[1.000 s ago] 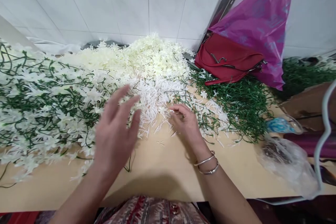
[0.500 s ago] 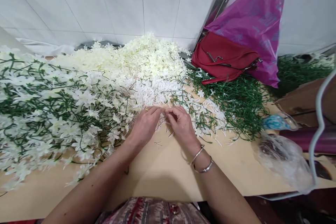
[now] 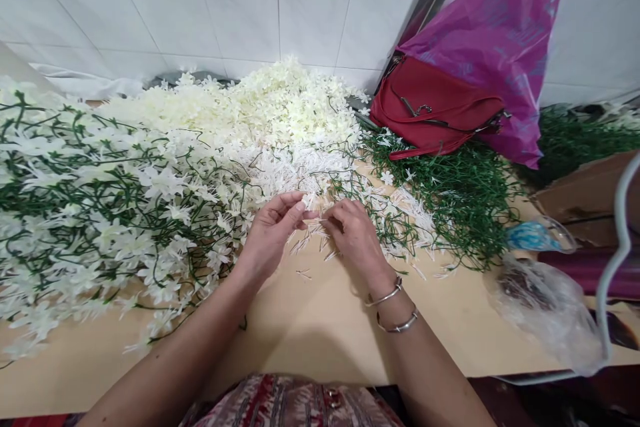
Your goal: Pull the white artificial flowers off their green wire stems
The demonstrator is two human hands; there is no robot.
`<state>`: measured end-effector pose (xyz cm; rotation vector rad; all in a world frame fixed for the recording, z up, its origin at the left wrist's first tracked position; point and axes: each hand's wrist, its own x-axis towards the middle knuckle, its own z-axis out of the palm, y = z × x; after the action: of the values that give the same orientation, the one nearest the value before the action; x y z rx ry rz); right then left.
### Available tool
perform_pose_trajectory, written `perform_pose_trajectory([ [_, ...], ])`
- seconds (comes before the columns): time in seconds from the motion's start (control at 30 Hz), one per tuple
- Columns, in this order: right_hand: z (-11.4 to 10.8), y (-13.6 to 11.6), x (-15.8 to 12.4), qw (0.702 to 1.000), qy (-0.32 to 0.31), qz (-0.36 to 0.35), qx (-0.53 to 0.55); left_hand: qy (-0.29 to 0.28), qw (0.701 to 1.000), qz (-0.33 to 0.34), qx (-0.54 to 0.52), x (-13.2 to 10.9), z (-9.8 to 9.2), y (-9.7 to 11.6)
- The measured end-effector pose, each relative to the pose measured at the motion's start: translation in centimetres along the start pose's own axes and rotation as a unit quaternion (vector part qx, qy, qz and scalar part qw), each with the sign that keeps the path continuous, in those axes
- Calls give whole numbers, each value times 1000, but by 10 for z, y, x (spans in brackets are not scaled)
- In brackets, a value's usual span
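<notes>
Between the thumb and forefinger of my left hand (image 3: pixel 273 230) is a small white artificial flower (image 3: pixel 309 201). My right hand (image 3: pixel 356 237) is just beside it, fingers curled down and pressed together over the loose bits; what they hold, if anything, is hidden. Thin white stamens (image 3: pixel 310 163) lie in a heap behind my hands, with a few strewn on the tabletop (image 3: pixel 320 320). Farther back rises a pile of cream blossoms (image 3: pixel 295 103). Assembled white flowers on green stems (image 3: pixel 165 213) spread over the left side. Green stems (image 3: pixel 465 200) are massed to the right.
A red handbag (image 3: pixel 435 110) rests on the green stems, with a purple plastic bag (image 3: pixel 505 33) behind it against the tiled wall (image 3: pixel 240 7). At the right are a clear plastic bag (image 3: pixel 560 320), a cardboard box (image 3: pixel 590 193) and a pale cable (image 3: pixel 607 280).
My hands, fingertips together before, have parted slightly. My left hand has turned so the white flower shows in its pinch; my right hand has shifted a little right and down.
</notes>
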<state>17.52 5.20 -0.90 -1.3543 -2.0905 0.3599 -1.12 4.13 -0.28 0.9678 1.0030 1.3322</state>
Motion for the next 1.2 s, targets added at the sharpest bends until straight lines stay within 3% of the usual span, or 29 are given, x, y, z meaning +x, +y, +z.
perform_pose_trajectory([
  [0.1, -2, -1, 0, 998, 40, 2, 46, 0, 988, -103, -112, 0, 1, -3],
  [0.23, -7, -8, 0, 986, 87, 11, 145, -3, 980, -139, -140, -2, 0, -3],
  [0.37, -9, -17, -1, 966, 118, 50, 226, 4, 983, -119, -143, -2, 0, -2],
  [0.6, -10, -20, 0, 960, 131, 58, 241, 26, 980, -123, -155, -2, 6, -2],
  [0.73, -7, -18, 0, 944, 122, 71, 299, 72, 979, -103, -159, -4, 10, -1],
  [0.93, -6, -23, 1, 907, 97, 152, 382, 97, 988, -68, -99, -6, 13, -6],
  [1.1, -3, -34, 1, 901, 68, 164, 396, 80, 996, -22, -28, -9, 15, -13],
  [1.2, 4, -36, 0, 901, 84, 183, 383, 55, 998, -5, -12, -12, 16, -15],
])
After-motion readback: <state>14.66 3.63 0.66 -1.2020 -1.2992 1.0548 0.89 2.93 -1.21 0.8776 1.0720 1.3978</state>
